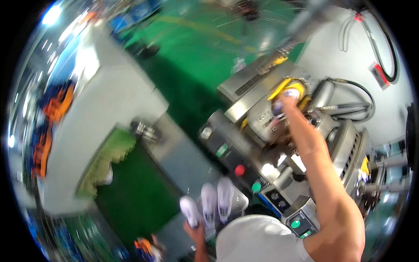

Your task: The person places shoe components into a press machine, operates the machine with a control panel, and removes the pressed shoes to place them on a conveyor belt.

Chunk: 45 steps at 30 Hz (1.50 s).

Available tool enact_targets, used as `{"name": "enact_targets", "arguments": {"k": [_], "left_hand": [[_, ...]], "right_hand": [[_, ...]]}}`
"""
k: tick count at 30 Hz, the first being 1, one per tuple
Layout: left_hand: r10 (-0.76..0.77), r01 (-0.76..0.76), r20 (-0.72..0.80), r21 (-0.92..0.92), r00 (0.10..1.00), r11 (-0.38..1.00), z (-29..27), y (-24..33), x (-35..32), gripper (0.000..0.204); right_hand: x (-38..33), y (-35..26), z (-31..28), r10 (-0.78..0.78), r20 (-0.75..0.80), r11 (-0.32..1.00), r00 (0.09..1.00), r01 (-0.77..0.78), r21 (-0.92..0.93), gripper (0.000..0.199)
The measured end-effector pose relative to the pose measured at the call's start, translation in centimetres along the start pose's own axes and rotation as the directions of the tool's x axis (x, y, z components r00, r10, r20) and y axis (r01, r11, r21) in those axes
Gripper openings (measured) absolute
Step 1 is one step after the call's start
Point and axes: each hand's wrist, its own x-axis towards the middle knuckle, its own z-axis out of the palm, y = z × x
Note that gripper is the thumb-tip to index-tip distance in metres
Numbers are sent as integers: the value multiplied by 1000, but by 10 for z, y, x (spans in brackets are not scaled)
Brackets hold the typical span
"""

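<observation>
My left hand [196, 231] is closed around the heel end of a white shoe [190, 209] at the lower middle. Right beside it, two more white shoes [208, 203] stand side by side on a pale ledge. My right arm stretches forward into a metal machine, where my right hand [286, 103] is at a white and purple shoe-like piece [293, 92] in front of a yellow part [279, 88]. Motion blur smears its fingers, so their grip does not show.
The machine's dark control panel [231, 142] carries a red button [239, 170] and a green button [256, 187]. A smaller control box [301, 220] is under my right arm. On the left stands a large pale grey machine [104, 100]; green floor [183, 56] lies beyond.
</observation>
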Motion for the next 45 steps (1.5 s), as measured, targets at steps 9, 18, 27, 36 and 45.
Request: {"name": "enact_targets", "arguments": {"k": [9,18,27,36,45], "left_hand": [[-110,111,-11,100,994,989,-10,-19,18,75],[-101,84,191,97,976,992,-25,11,44,79],[-51,163,445,-217,894,963,-119,1,78,73],[226,-234,523,-52,821,971,-156,7,128,86],[160,-18,664,-216,730,976,-148,27,132,75]], "right_hand": [[-195,-94,-114,-535,108,753,838,416,510,69],[-473,74,-77,-665,604,182,439,880,-440,95],[-670,45,-11,-460,660,878,595,417,235,95],[-694,75,64,-57,464,998,884,57,14,83],[-731,53,-33,173,624,765,762,-503,402,55]]}}
